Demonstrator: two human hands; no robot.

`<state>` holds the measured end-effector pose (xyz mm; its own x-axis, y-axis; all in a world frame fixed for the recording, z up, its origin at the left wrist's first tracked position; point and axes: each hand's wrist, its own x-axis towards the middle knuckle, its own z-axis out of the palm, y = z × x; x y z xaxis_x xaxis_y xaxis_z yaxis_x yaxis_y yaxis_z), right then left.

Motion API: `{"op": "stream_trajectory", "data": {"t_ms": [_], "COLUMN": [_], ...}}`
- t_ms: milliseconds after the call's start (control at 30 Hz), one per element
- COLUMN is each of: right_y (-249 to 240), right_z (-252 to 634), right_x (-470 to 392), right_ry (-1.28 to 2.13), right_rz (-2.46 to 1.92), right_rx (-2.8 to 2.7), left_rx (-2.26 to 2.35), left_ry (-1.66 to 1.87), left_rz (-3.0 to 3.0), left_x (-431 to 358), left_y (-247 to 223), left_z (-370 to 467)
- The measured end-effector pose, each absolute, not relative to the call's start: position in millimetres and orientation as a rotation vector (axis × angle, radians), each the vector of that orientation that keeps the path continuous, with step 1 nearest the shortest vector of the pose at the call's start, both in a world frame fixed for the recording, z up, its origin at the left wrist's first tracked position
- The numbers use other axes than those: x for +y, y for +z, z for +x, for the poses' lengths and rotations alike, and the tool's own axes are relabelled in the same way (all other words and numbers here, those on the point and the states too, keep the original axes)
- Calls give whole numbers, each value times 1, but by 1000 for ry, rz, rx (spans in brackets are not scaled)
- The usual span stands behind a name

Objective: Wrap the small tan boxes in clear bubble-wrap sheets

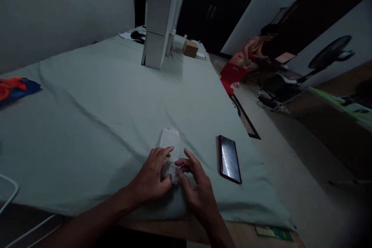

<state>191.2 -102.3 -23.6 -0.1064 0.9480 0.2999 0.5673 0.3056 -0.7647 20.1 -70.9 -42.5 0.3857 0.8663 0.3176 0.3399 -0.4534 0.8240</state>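
A small white packet (170, 139), wrapped in what looks like clear plastic or bubble wrap, lies on the pale green sheet near its front edge. My left hand (154, 172) is on the packet's left side, its fingers curved over the wrap and the thumb at the lower end. On the right side, my right hand (196, 182) has its fingers bent and the fingertips at the crumpled lower part of the wrap. A phone in a red case (229, 159) lies to the right of my right hand, touched by neither hand.
Tall white boxes (158, 19) stand at the back, beside a small brown box (190, 48). An orange and blue cloth (17, 89) lies far left. Beyond the right edge, a person (247, 52) sits near a red chair (232, 71) and a fan (329, 52).
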Motion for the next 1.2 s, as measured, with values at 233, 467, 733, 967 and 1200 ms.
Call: {"op": "stream_trajectory", "data": {"t_ms": [233, 467, 733, 967, 1200], "right_y": [-36, -40, -28, -32, -40], "right_z": [198, 189, 202, 219, 195], "right_x": [-94, -89, -76, -27, 5], "right_ry": [368, 97, 598, 944, 1163], "right_rz": [-1416, -1321, -1352, -1709, -1555], "right_rx": [-1893, -2133, -1918, -1466, -1501], "left_rx": [1010, 967, 1027, 1012, 975], "left_ry": [1014, 1026, 943, 918, 920], "left_rz": [1990, 2234, 2179, 2154, 2157], "left_x": [-71, -70, -69, -69, -68], "left_y": [-43, -39, -45, -40, -35], "left_z": [20, 16, 18, 17, 17]}}
